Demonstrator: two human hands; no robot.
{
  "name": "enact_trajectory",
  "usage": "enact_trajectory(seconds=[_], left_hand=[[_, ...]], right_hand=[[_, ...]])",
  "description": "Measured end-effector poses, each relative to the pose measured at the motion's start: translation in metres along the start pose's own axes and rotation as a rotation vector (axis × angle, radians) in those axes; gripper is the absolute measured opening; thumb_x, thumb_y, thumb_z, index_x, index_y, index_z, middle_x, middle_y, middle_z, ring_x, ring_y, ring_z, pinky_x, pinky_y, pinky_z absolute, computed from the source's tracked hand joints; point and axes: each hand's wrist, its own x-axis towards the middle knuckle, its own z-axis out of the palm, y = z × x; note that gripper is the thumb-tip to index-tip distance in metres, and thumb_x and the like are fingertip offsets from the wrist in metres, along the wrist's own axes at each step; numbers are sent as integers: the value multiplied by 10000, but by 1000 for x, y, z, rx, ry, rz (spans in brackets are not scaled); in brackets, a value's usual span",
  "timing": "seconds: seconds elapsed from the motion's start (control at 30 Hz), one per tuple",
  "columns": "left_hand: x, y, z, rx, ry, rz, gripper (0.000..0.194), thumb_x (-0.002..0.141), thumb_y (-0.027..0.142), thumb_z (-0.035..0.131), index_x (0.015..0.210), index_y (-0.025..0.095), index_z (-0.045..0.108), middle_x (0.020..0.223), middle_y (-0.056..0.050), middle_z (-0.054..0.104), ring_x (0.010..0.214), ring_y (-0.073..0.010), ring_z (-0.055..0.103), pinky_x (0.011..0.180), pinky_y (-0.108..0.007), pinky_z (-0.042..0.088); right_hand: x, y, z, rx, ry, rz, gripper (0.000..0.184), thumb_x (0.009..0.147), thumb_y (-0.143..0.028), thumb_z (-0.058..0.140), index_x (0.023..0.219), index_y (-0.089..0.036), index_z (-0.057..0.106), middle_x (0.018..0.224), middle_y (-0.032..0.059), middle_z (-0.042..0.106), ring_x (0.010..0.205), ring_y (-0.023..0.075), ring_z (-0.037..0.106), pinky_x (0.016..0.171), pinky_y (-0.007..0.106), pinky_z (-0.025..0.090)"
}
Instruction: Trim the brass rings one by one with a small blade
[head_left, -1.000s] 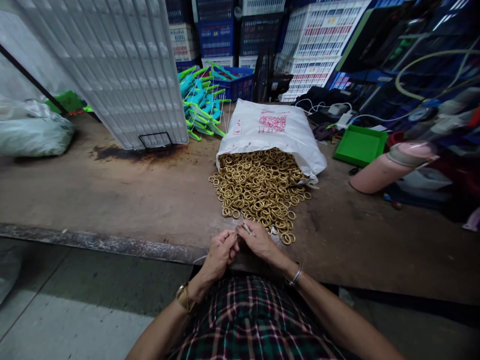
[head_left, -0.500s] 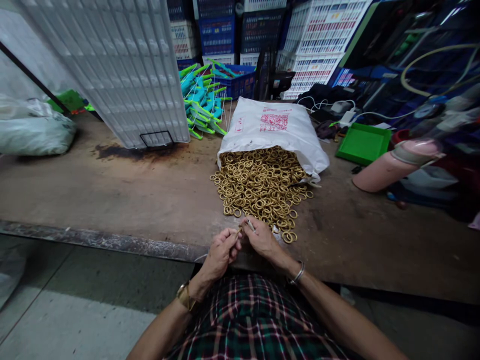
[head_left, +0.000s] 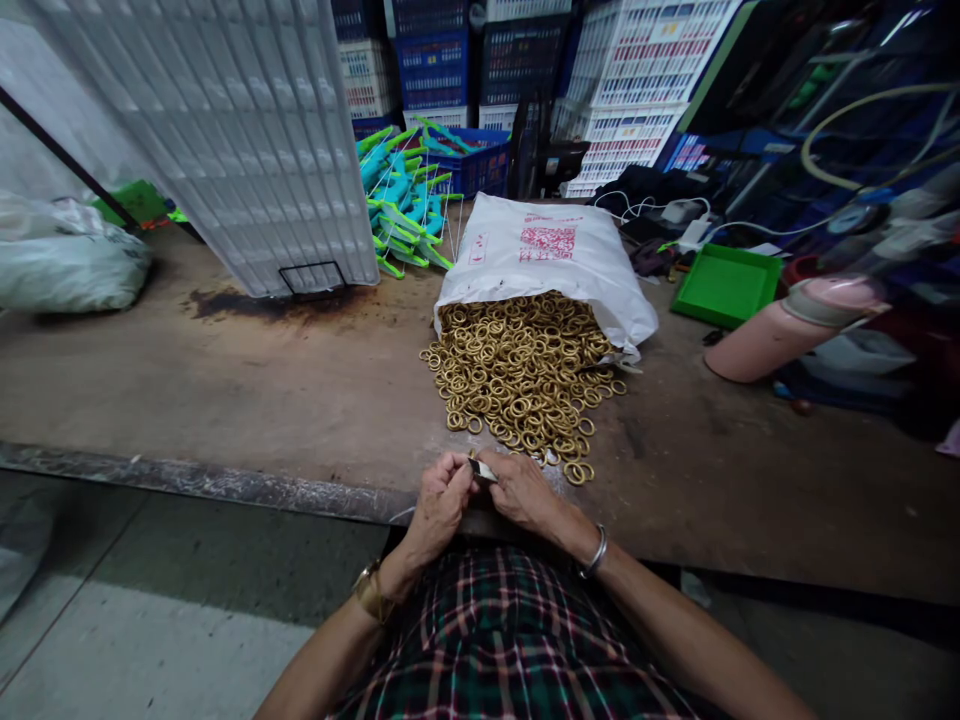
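Both hands meet at the near edge of the table, just in front of a heap of gold-coloured rings (head_left: 517,380). My left hand (head_left: 441,500) is closed, its thumb and fingers pinching a gold ring (head_left: 472,455) that is mostly hidden. Closed as well, my right hand (head_left: 525,490) grips a small flat blade (head_left: 482,470) with a dark end and a pale metal part. The blade's tip lies against the left fingertips. The rings spill from the mouth of a white sack (head_left: 540,245) with red print.
A tall ribbed translucent panel (head_left: 247,150) stands on the left of the table. Behind are teal and green plastic pieces (head_left: 409,205) and stacked crates (head_left: 630,80). On the right are a green tray (head_left: 727,285) and a pink bottle (head_left: 787,330).
The right hand has turned and moved slightly down and left, bringing the blade flat across to the left fingertips. The left hand has barely moved. The ring heap looks the same.
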Motion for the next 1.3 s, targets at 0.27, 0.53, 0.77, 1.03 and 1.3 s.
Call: enact_trajectory(seconds=[0.27,0.53,0.77,1.03,1.3], left_hand=[[2,-12,-3,74,-23,74,267,811,415,474,760,156,509,572,52,440,462,-61,321,470,-195,277],[-6,-7,-6,69,-44,45,325,813,467,475,698,163,470,543,58,425,445,-54,329,440,-186,268],[-15,2,-2,-285,-148,-128,319,771,477,549,798,164,492,616,39,509,412,-34,364,360,-154,229],[-5,-13,-11,-564,7,-239,309,716,410,627,705,142,476,724,-43,597,500,-74,493,370,-155,336],[0,-11,-20,-776,-15,-358,222,665,284,663,807,136,577,667,-20,591,547,-105,547,400,-171,397]], right_hand=[[0,2,2,28,-36,-42,262,706,-78,393,869,-163,580,735,44,619,615,135,481,572,239,273],[6,2,3,-46,-48,29,281,733,-103,401,943,-155,579,757,63,643,646,145,531,572,244,278],[20,6,3,-120,85,117,318,766,-123,397,1061,-149,513,804,67,657,707,157,584,587,236,305],[50,-7,5,-329,128,281,225,822,-178,407,1036,-148,470,822,110,662,752,226,633,584,267,366],[50,-1,8,-284,148,264,189,836,-230,412,1012,-177,457,897,95,639,769,200,619,607,260,380]])
